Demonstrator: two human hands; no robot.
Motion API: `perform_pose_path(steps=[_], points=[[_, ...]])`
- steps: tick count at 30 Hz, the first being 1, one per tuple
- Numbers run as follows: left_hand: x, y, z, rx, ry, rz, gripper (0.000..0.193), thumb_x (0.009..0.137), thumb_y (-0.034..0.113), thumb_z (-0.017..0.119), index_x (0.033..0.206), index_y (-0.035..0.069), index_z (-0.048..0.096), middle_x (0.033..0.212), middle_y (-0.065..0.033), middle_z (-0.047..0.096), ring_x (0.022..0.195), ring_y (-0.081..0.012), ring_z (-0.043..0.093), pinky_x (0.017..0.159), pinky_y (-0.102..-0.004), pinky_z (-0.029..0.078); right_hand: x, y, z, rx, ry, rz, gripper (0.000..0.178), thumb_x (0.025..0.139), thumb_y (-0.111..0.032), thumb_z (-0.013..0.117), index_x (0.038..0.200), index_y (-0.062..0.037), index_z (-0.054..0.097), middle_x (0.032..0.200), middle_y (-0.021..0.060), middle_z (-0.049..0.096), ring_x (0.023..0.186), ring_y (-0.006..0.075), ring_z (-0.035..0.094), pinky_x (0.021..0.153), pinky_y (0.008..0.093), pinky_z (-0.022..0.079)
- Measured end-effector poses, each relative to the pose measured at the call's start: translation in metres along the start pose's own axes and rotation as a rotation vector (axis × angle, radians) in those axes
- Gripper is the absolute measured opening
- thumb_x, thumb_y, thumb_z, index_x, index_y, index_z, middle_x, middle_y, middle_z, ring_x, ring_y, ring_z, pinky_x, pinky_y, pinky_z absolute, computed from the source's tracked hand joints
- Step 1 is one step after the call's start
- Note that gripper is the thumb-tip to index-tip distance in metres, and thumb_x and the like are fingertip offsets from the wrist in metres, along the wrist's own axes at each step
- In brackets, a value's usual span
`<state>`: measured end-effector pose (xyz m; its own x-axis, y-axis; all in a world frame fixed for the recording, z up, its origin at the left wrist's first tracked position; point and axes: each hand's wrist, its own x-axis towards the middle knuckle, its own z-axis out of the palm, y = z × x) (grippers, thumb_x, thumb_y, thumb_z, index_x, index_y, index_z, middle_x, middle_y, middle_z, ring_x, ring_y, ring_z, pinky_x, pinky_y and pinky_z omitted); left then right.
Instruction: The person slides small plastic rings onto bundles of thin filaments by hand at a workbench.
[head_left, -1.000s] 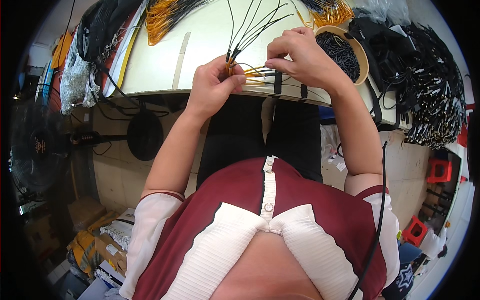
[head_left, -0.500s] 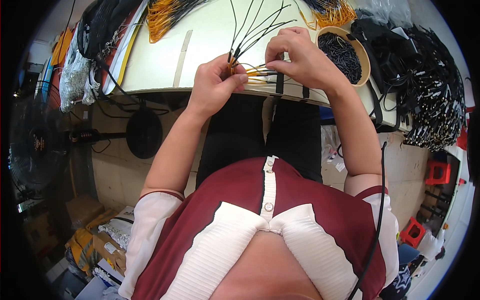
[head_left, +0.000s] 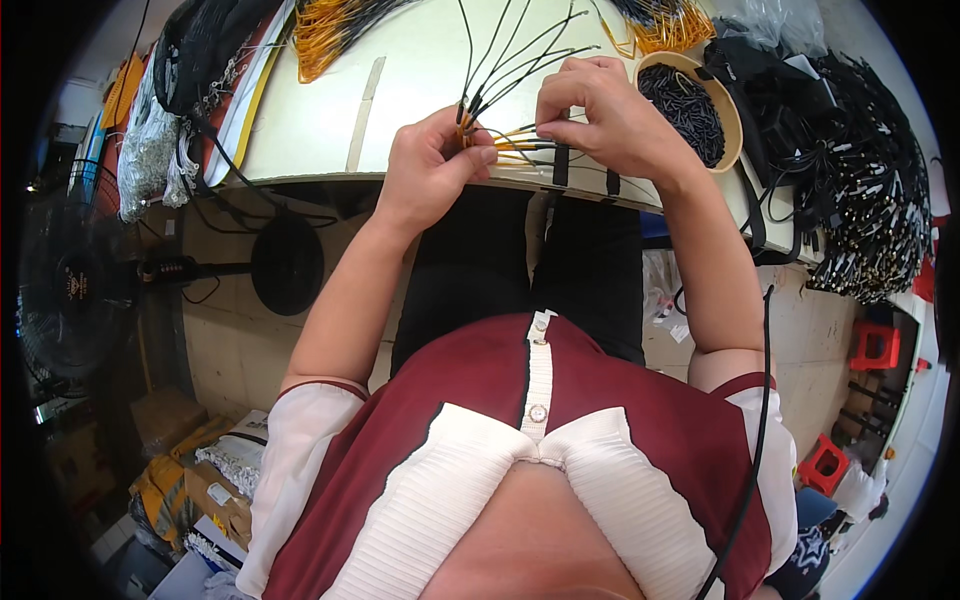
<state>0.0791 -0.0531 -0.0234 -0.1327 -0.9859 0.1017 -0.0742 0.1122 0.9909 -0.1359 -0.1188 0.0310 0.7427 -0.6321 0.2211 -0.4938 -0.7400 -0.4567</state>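
My left hand (head_left: 428,172) is closed around a small bundle of wires (head_left: 517,80). Their black lengths fan out up and away across the table, while orange stretches with black sections (head_left: 518,147) point right from the fingers. My right hand (head_left: 612,122) is closed in a pinch at the end of one of these wires. Its fingertips partly hide what they grip. Beside the right hand stands a round tan bowl (head_left: 738,128) holding many short black tubes (head_left: 685,110).
Orange-and-black wire bundles lie at the table's (head_left: 300,140) far side, one left (head_left: 325,40), one right (head_left: 668,25). Black cables (head_left: 865,190) with metallic ends heap up at the right. Black straps (head_left: 561,168) hang over the near edge. A fan (head_left: 75,285) stands at left.
My right hand has shifted slightly right, still pinching among the wire ends. The left hand keeps its hold on the bundle in nearly the same place.
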Motion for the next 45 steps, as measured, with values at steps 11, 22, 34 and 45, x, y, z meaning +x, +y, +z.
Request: perform_pose_path(steps=[11,22,34,45], points=[[-0.001,-0.004,-0.002,0.014,-0.025,0.022,0.005,0.082,-0.005,0.06,0.086,-0.003,0.059,0.075,-0.0048,0.063,0.067,-0.0095,0.062,0.063,-0.0236,0.055,-0.003,-0.008,-0.016,0.161,-0.086,0.164,0.015,0.078,-0.015,0.069,0.08,-0.0016,0.063,0.074,0.0039,0.058,0.078,0.0168,0.055,0.081,0.0303,0.04],[0.0,-0.012,-0.002,0.002,-0.036,0.051,0.009,0.081,-0.008,0.055,0.087,-0.004,0.059,0.077,-0.0065,0.065,0.069,-0.0108,0.064,0.065,-0.0245,0.055,0.001,0.008,-0.003,0.271,-0.071,0.167,0.012,0.075,-0.008,0.067,0.083,0.0005,0.067,0.072,0.0107,0.065,0.067,0.0204,0.061,0.064,0.0305,0.048],[0.0,-0.007,-0.002,0.035,-0.021,0.091,0.005,0.081,-0.005,0.062,0.086,-0.003,0.06,0.074,-0.0055,0.064,0.066,-0.0093,0.062,0.061,-0.0234,0.053,0.007,0.003,0.006,0.299,-0.033,0.147,0.011,0.074,-0.01,0.064,0.078,0.0006,0.065,0.069,0.0129,0.062,0.065,0.0231,0.059,0.063,0.0328,0.046],[-0.002,-0.007,0.0,0.016,-0.02,0.108,0.006,0.081,-0.006,0.062,0.086,-0.004,0.061,0.074,-0.0055,0.064,0.066,-0.0095,0.062,0.061,-0.0235,0.054,0.011,0.0,0.008,0.34,-0.025,0.106,0.01,0.07,-0.006,0.066,0.071,0.001,0.059,0.066,0.0123,0.058,0.063,0.0241,0.056,0.06,0.034,0.044]])
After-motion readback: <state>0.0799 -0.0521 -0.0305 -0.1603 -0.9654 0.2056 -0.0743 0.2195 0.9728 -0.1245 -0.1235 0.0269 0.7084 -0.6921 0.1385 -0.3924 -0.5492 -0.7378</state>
